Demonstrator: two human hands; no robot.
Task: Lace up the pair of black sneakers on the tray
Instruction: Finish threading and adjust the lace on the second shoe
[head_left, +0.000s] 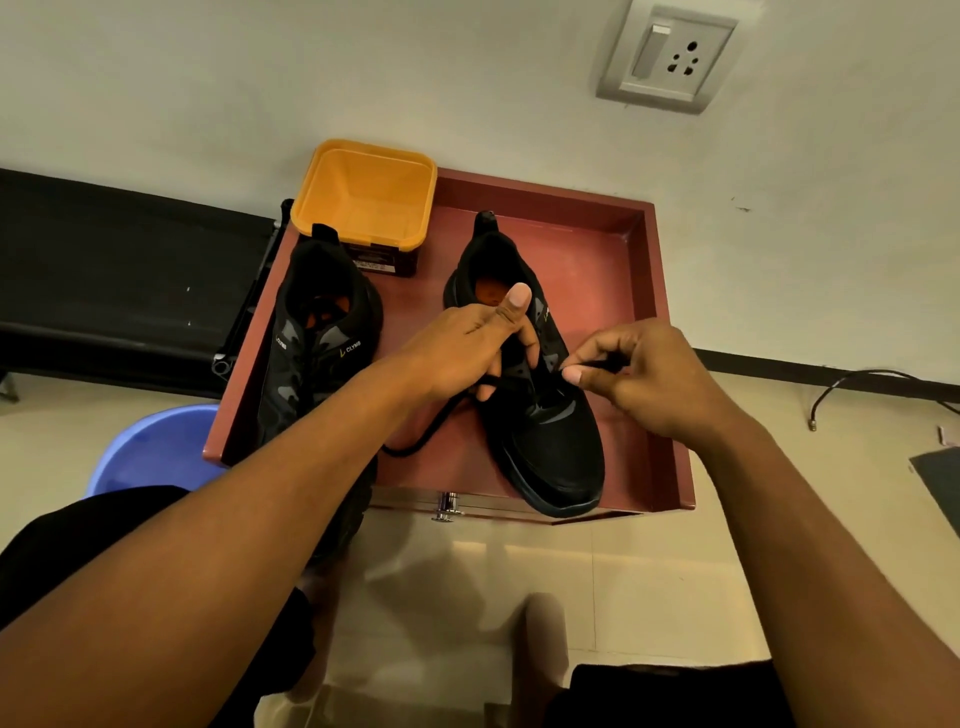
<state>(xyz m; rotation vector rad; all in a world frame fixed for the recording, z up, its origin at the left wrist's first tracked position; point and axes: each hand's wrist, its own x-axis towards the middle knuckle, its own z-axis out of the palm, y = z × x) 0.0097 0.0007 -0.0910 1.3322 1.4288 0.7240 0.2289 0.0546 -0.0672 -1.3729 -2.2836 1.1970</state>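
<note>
Two black sneakers stand on a reddish-brown tray (639, 322), toes toward me. The left sneaker (311, 353) is partly hidden by my left forearm. My left hand (467, 348) grips the tongue area of the right sneaker (545, 431), thumb raised over its opening. My right hand (649, 379) pinches the end of a black lace (426, 436) at the shoe's right eyelets. The lace crosses the shoe under my left hand and trails onto the tray floor at the left.
A yellow plastic tub (363, 192) sits at the tray's back left corner. A blue basin (150, 452) stands on the floor left of the tray, a black bench (119, 280) behind it. A wall socket (670, 57) and a cable (872, 384) are at right.
</note>
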